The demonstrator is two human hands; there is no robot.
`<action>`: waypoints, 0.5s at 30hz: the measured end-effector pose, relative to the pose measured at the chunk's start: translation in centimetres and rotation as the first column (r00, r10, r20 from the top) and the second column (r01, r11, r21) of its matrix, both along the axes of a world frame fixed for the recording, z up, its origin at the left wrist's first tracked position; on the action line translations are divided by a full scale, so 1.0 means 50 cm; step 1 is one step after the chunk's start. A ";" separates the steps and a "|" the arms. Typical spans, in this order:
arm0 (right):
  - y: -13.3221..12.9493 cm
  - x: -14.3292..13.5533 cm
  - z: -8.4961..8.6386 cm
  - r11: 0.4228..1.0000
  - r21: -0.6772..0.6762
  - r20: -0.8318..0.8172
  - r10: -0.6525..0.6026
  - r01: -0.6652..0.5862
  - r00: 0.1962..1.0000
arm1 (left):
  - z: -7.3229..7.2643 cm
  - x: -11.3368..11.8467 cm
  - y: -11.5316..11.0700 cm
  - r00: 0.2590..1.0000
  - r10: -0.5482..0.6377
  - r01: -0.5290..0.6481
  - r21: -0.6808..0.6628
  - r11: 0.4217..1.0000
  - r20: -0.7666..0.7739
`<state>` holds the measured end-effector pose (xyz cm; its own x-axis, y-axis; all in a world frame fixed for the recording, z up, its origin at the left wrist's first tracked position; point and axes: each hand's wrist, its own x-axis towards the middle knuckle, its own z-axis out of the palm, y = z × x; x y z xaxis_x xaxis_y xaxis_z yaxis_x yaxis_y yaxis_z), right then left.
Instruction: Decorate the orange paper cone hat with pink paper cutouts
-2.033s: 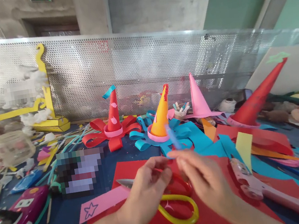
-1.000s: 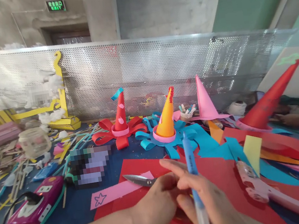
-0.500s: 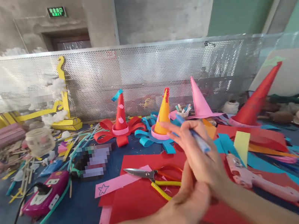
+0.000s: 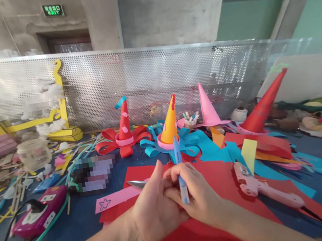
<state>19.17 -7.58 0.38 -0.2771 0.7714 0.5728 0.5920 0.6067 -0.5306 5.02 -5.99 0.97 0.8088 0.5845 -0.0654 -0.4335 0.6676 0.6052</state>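
Head view: right hand (image 4: 202, 195) grips blue pen (image 4: 179, 166) upright; left hand (image 4: 155, 209) open, touching right, over red paper (image 4: 229, 185) toward tabletop (image 4: 85, 230) front edge.

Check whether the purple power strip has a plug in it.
It does: a black plug sits in the purple power strip, its cord trailing away.

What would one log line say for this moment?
right hand: holding blue pen | left hand: touching right hand | scissors: partly hidden
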 end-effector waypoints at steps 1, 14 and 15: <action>0.004 0.001 -0.007 0.999 0.050 0.052 0.015 -0.017 0.999 | 0.001 -0.001 -0.003 1.000 0.001 -0.001 0.018 1.000 -0.011; 0.050 0.065 -0.009 0.976 -0.206 0.088 -0.059 0.076 0.994 | -0.076 -0.068 -0.062 0.822 0.532 0.454 0.797 -0.399 -0.202; 0.046 0.064 -0.017 0.965 -0.249 0.165 -0.038 0.079 0.986 | -0.096 -0.066 -0.068 0.841 0.529 0.430 0.737 -0.521 -0.116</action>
<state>22.38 -5.27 -0.49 -0.2982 0.9033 0.3085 0.7109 0.4259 -0.5596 1.74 -9.38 -3.82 0.9097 0.1669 0.3804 0.1217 -0.9826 0.1402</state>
